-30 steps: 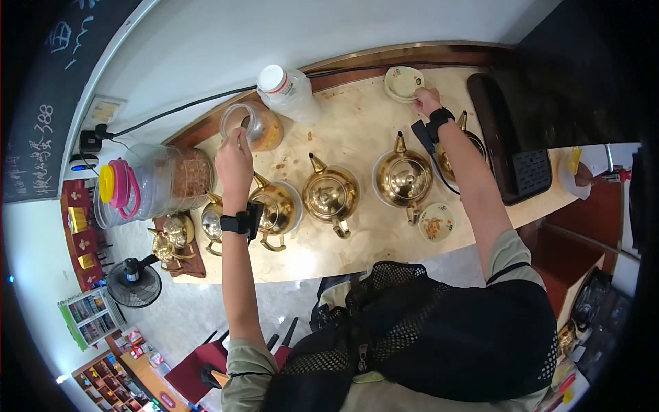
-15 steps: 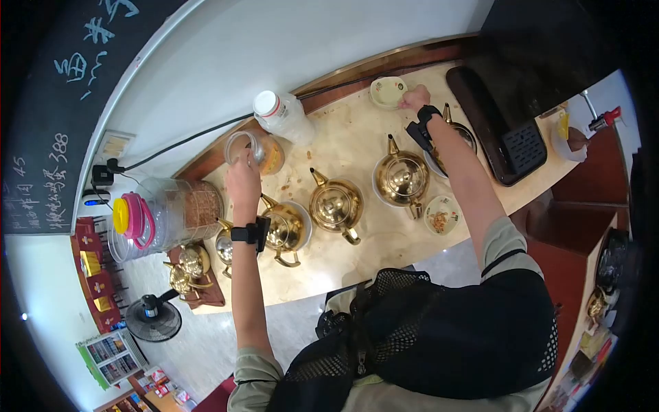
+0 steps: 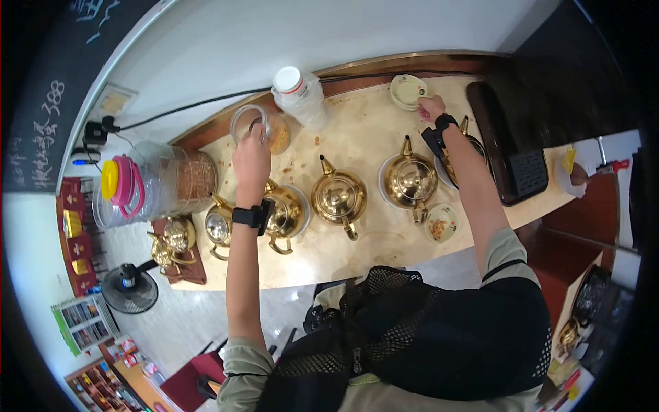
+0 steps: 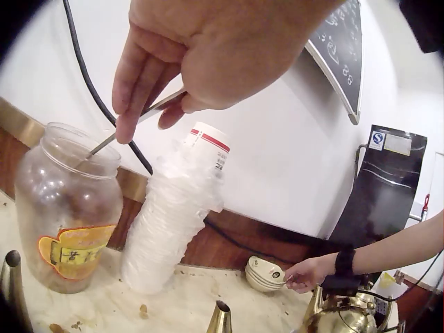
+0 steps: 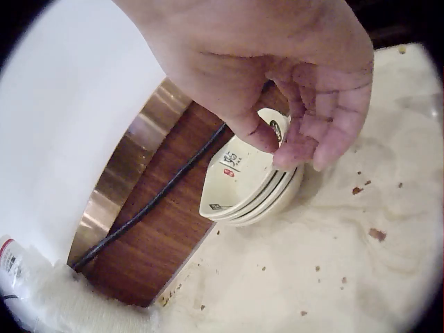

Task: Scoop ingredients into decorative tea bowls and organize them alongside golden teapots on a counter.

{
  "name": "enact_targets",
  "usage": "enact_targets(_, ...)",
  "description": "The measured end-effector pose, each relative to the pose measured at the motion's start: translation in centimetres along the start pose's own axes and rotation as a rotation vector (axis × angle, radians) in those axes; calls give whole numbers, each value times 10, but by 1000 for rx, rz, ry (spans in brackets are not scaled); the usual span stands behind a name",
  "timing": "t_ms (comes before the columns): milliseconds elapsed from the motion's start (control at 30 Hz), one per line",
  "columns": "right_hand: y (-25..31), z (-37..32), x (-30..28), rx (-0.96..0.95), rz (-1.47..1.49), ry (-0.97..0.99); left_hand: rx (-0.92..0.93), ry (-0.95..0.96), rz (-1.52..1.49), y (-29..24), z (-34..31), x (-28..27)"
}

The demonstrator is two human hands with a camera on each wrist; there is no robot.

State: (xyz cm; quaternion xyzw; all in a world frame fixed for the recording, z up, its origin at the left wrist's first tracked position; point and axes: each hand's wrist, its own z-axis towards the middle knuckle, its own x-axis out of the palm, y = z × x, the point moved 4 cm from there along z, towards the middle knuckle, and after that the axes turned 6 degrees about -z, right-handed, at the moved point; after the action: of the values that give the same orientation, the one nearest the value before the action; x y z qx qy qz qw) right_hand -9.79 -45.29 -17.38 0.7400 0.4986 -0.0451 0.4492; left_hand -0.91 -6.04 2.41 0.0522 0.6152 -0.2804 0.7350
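Observation:
In the left wrist view my left hand [image 4: 208,55] pinches a thin metal handle [image 4: 104,143] that slants into the mouth of a clear jar [image 4: 69,201] with an orange label; its lower end is hard to see. My right hand [image 5: 298,90] has thumb and fingertips on the rim of the top bowl in a stack of pale bowls [image 5: 239,180], by the back ledge. From the head view, my left hand [image 3: 252,161] is over the jar's mouth and my right hand [image 3: 432,108] at the bowls [image 3: 408,89].
Several golden teapots [image 3: 340,197] line the table. A bowl with brown bits [image 3: 441,224] lies near the front edge. A plastic-wrapped stack with a white lid [image 3: 302,99] stands beside the jar. Large containers [image 3: 154,182] are at left, a dark tray [image 3: 504,144] at right, and a black cable runs behind.
The head view has shifted and tilted back. Both hands remain at the jar and the bowls, with little visible movement of their own.

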Motion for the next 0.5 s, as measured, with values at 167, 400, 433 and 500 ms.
enact_targets(167, -2, 9, 4, -54, -62, -29, 15, -36, -24, 0, -1, 1)
enact_targets(400, 6, -3, 1, -82, 228, 89, -37, 4, 8, -1, 0, 1)
enact_targets(433, 12, -11, -2, -89, 287, 121, -34, -2, 4, -1, 1, 1)
enact_targets(500, 20, -32, -11, -98, 350, 148, -13, 10, -6, 0, 1, 0)
